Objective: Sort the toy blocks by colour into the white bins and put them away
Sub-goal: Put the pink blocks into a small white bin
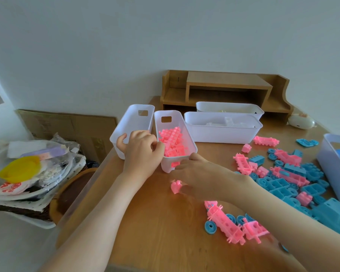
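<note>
Your left hand [141, 154] curls over the left rim of the pink bin [187, 132]. A loose pink block [176, 186] lies on the table [145, 222], just under your right hand [198, 173], the nearer one. Whether the right hand is spread or pinching, can't tell. The bin mouth sits just beyond the block.

Left hand [143, 152] grips the white bin [177, 115] of pink blocks [173, 143]; right hand [201, 173] touches its near end.

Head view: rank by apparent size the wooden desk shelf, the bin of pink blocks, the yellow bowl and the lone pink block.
1. wooden desk shelf
2. bin of pink blocks
3. yellow bowl
4. lone pink block, clearly smallest
</note>
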Action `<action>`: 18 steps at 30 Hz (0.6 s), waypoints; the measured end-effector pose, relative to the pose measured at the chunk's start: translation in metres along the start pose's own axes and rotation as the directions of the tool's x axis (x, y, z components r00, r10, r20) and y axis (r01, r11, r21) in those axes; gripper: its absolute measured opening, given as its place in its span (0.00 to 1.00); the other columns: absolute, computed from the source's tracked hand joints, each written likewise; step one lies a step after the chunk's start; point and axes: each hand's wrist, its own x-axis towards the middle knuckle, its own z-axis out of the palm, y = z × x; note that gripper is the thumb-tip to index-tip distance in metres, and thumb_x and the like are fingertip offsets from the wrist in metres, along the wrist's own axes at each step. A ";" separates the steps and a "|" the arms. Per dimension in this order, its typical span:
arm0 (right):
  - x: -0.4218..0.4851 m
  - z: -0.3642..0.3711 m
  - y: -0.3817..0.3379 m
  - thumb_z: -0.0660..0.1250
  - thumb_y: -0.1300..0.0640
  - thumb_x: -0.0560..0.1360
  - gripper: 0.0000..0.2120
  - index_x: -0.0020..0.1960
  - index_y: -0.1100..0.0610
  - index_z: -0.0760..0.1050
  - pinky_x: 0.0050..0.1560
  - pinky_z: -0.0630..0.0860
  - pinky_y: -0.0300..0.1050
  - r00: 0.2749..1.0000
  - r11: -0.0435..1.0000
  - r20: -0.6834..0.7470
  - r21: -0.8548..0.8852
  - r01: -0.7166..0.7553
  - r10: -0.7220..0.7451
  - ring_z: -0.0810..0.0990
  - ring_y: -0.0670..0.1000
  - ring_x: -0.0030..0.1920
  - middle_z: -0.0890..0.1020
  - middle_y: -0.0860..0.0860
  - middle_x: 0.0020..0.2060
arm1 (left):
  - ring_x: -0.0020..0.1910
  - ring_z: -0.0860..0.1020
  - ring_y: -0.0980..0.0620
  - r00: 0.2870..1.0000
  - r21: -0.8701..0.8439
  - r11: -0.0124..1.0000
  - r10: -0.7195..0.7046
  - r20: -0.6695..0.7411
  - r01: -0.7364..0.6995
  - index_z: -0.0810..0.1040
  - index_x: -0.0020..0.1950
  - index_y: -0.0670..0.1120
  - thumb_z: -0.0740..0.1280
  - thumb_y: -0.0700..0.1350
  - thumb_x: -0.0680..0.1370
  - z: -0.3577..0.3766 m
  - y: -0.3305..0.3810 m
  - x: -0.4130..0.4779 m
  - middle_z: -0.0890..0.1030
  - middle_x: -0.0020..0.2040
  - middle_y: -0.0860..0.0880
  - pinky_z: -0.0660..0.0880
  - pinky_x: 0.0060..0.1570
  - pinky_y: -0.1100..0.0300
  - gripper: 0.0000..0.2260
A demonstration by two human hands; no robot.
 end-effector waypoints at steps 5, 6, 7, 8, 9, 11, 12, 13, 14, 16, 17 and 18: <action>-0.003 -0.020 0.004 0.65 0.56 0.76 0.07 0.54 0.51 0.75 0.45 0.69 0.30 0.967 0.872 -0.212 0.490 -0.021 0.142 0.72 0.39 0.44 0.76 0.40 0.45 | 0.46 0.66 0.60 1.000 0.026 0.999 -0.021 0.008 0.021 0.66 0.27 0.51 0.52 0.51 0.72 -0.002 0.001 0.001 0.70 0.34 0.57 0.48 0.60 0.58 0.14; -0.001 -0.022 0.007 0.65 0.56 0.76 0.08 0.55 0.51 0.74 0.45 0.69 0.28 0.942 0.859 -0.270 0.511 -0.038 0.202 0.72 0.38 0.43 0.76 0.40 0.45 | 0.46 0.66 0.60 0.999 0.041 0.999 -0.026 0.021 0.025 0.66 0.27 0.51 0.52 0.50 0.73 -0.002 0.001 0.002 0.69 0.34 0.57 0.47 0.60 0.58 0.15; 0.001 -0.022 0.011 0.66 0.56 0.76 0.10 0.57 0.51 0.74 0.45 0.69 0.28 0.914 0.864 -0.317 0.500 -0.065 0.252 0.72 0.39 0.43 0.77 0.42 0.46 | 0.46 0.66 0.59 0.999 0.049 0.998 -0.030 0.030 0.028 0.65 0.27 0.51 0.53 0.49 0.74 -0.003 0.002 0.002 0.69 0.33 0.57 0.47 0.61 0.57 0.16; 0.004 -0.022 0.015 0.65 0.56 0.76 0.12 0.59 0.52 0.73 0.47 0.69 0.29 0.893 0.875 -0.340 0.472 -0.107 0.293 0.71 0.40 0.44 0.77 0.45 0.49 | 0.47 0.67 0.58 0.999 0.048 0.998 -0.030 0.031 0.028 0.64 0.27 0.51 0.55 0.48 0.75 -0.003 0.002 0.001 0.68 0.33 0.57 0.47 0.62 0.57 0.16; 0.005 -0.021 0.019 0.64 0.55 0.77 0.15 0.63 0.51 0.71 0.52 0.70 0.33 0.885 0.883 -0.325 0.438 -0.171 0.333 0.70 0.41 0.47 0.77 0.47 0.54 | 0.48 0.69 0.57 1.000 0.038 0.999 -0.021 0.023 0.021 0.64 0.27 0.51 0.56 0.48 0.76 -0.003 0.002 0.001 0.69 0.34 0.58 0.47 0.62 0.56 0.16; 0.004 -0.017 0.023 0.62 0.51 0.78 0.21 0.70 0.47 0.63 0.61 0.67 0.43 0.889 0.881 -0.237 0.373 -0.290 0.393 0.68 0.45 0.56 0.73 0.47 0.62 | 0.53 0.71 0.54 1.000 0.027 1.000 0.007 -0.025 -0.006 0.67 0.30 0.51 0.57 0.50 0.75 -0.004 0.002 -0.002 0.75 0.42 0.57 0.48 0.61 0.56 0.13; 0.001 -0.015 0.023 0.62 0.51 0.78 0.24 0.72 0.47 0.60 0.62 0.66 0.45 0.890 0.880 -0.216 0.360 -0.311 0.403 0.67 0.46 0.59 0.71 0.46 0.64 | 0.57 0.71 0.52 0.998 0.039 0.999 0.018 -0.066 -0.015 0.70 0.32 0.51 0.56 0.51 0.74 -0.005 0.001 -0.003 0.77 0.49 0.54 0.49 0.60 0.55 0.12; -0.003 -0.014 0.022 0.62 0.51 0.78 0.25 0.72 0.46 0.59 0.62 0.66 0.45 0.887 0.879 -0.223 0.364 -0.309 0.405 0.67 0.47 0.60 0.70 0.46 0.63 | 0.61 0.69 0.49 0.993 0.055 0.998 0.027 -0.116 -0.020 0.72 0.34 0.50 0.57 0.52 0.73 -0.005 0.001 -0.004 0.77 0.54 0.51 0.51 0.59 0.54 0.11; -0.008 -0.015 0.021 0.63 0.51 0.77 0.25 0.72 0.47 0.58 0.62 0.67 0.44 0.882 0.878 -0.246 0.376 -0.296 0.402 0.67 0.47 0.59 0.70 0.46 0.62 | 0.62 0.68 0.48 0.984 0.058 0.998 0.035 -0.173 -0.025 0.74 0.37 0.50 0.57 0.53 0.73 -0.006 0.003 -0.005 0.76 0.57 0.49 0.52 0.59 0.53 0.10; -0.023 -0.017 0.017 0.64 0.51 0.76 0.24 0.70 0.47 0.60 0.57 0.69 0.38 0.877 0.872 -0.267 0.406 -0.275 0.400 0.68 0.43 0.54 0.69 0.43 0.56 | 0.63 0.65 0.48 0.958 0.020 0.997 0.075 -0.276 -0.073 0.76 0.43 0.48 0.58 0.52 0.73 -0.009 0.010 -0.007 0.75 0.60 0.47 0.55 0.58 0.52 0.10; -0.031 -0.018 0.015 0.64 0.50 0.76 0.23 0.67 0.46 0.61 0.53 0.68 0.34 0.885 0.864 -0.238 0.420 -0.278 0.400 0.68 0.42 0.51 0.68 0.40 0.52 | 0.63 0.65 0.48 0.943 0.008 0.992 0.122 -0.310 -0.125 0.76 0.44 0.47 0.59 0.51 0.73 -0.009 0.014 -0.008 0.75 0.60 0.46 0.56 0.58 0.52 0.10; -0.041 -0.019 0.012 0.64 0.47 0.75 0.20 0.65 0.44 0.61 0.49 0.67 0.31 0.903 0.858 -0.179 0.426 -0.287 0.391 0.68 0.41 0.49 0.67 0.38 0.49 | 0.63 0.65 0.48 0.930 0.009 0.982 0.179 -0.322 -0.186 0.77 0.45 0.47 0.59 0.49 0.73 -0.009 0.018 -0.010 0.76 0.60 0.46 0.57 0.59 0.52 0.10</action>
